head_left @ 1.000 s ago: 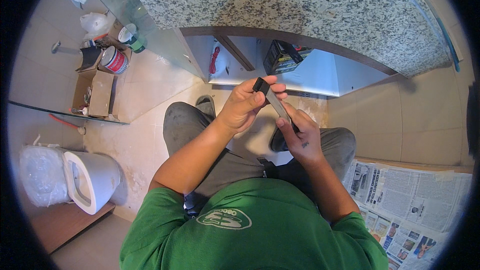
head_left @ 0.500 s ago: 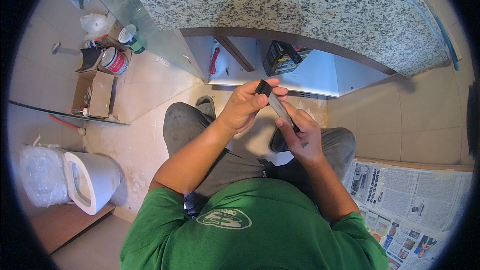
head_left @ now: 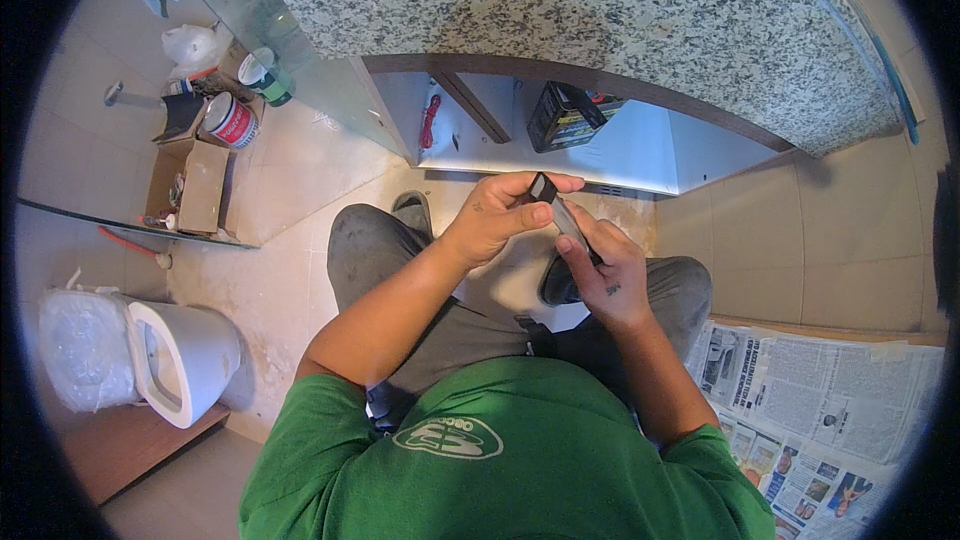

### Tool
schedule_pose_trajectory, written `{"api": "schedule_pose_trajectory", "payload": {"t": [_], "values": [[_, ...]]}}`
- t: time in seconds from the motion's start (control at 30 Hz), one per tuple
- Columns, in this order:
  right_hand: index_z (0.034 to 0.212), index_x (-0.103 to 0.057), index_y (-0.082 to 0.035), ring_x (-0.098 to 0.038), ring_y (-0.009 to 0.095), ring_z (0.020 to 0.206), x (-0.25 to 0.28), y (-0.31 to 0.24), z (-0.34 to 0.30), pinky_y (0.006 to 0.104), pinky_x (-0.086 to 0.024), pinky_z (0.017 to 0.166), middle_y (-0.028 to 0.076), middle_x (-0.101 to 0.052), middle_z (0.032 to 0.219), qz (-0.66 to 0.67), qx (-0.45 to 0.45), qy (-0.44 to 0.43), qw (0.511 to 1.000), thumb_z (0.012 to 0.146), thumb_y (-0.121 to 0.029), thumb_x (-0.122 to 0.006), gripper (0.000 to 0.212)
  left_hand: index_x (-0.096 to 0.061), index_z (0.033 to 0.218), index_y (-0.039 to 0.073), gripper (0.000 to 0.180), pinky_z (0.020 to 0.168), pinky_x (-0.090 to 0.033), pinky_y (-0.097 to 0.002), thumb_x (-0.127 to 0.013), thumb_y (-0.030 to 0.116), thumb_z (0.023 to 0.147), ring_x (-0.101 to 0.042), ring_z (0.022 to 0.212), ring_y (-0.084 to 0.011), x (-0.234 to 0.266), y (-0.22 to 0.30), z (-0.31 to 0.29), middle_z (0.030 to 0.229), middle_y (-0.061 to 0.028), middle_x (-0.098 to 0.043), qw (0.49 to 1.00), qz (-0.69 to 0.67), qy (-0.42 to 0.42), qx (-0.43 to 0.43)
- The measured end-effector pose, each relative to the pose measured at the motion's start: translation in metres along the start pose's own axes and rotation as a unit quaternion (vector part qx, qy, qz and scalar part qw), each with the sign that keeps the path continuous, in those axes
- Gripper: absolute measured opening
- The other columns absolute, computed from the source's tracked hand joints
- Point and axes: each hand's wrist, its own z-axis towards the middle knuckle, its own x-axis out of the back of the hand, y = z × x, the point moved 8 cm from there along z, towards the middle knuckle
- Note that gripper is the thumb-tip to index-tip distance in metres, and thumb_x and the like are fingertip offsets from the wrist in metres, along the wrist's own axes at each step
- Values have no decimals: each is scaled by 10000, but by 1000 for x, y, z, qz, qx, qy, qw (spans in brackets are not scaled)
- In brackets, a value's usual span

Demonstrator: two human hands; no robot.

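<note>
Between my two hands, over my knees and in front of the low cabinet, is a narrow grey bar with a black end piece (head_left: 566, 222); its exact kind is unclear. My left hand (head_left: 497, 218) pinches the black upper end, thumb on the near side and fingers behind. Around the lower end, my right hand (head_left: 612, 275) is closed with its thumb along the bar, and that end is partly hidden by the fingers. The bar tilts, upper end leaning left and away from me.
A speckled granite counter (head_left: 500, 0) overhangs the open cabinet (head_left: 630, 155), which holds a dark box (head_left: 565, 120) and a red cord (head_left: 429, 122). Leftward are a glass panel (head_left: 350, 105), paint tins (head_left: 232, 122), a cardboard box (head_left: 203, 185) and a toilet (head_left: 190, 360). Newspaper (head_left: 830, 390) lies right.
The bar's black upper end has come slightly to the right and nearer me. My left hand has shifted right with it, its fingers straighter; the right hand has barely moved.
</note>
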Motion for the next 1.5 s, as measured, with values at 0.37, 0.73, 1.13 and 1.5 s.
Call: {"api": "schedule_pose_trajectory", "payload": {"t": [0.37,0.73,1.13,1.5], "values": [[1278,-638,-56,-611,256,689,0,-4,4,356,-483,644,126,-612,756,20,4,8,1000,926,-231,-681,396,-601,1295,-25,525,1108,-386,-399,-718,306,905,-555,1259,-244,0,-1,1,1365,-182,-591,1000,16,10,11],[1271,-647,-65,-605,277,672,0,11,1,373,-477,637,119,-600,744,-59,1,21,998,885,-276,-726,447,-644,1190,-26,374,962,-450,-309,-673,221,911,-611,1060,-162,18,-4,-3,1143,-101,-681,993,91,78,-3],[1207,-676,-63,-601,289,659,9,7,0,400,-459,614,104,-606,734,-147,28,22,988,835,-267,-765,434,-704,913,-3,144,754,-437,-223,-650,130,917,-561,805,-53,32,-12,-4,838,9,-666,975,160,156,21],[1190,-684,-56,-639,304,686,6,11,-1,389,-501,639,127,-645,788,-121,17,3,993,837,-263,-768,418,-659,818,-8,450,694,-425,-267,-567,384,1021,-529,728,-107,48,-21,1,732,-14,-592,963,168,210,11]]}}
